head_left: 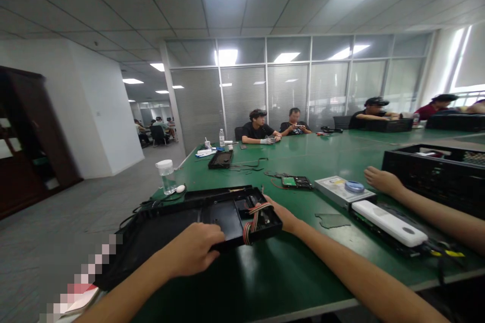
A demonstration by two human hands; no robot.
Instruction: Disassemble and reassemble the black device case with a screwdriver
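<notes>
A shallow black plastic casing (pixel 178 222) lies open side up in front of me, raised a little at its right end. A striped ribbon cable (pixel 255 212) loops over that end, among small parts too fine to tell. My left hand (pixel 197 247) has its fingers curled over the near edge of the casing. At the right end, my right hand (pixel 282 214) grips the casing's corner, its fingertips partly hidden behind the wall.
A co-worker's hand (pixel 382 181) rests beside a black computer case (pixel 435 176) at right. Nearby are a metal drive (pixel 337 189) with a blue tape roll (pixel 354 187), a white device (pixel 390 222) and a circuit board (pixel 290 181). A lidded water jar (pixel 166 176) stands left.
</notes>
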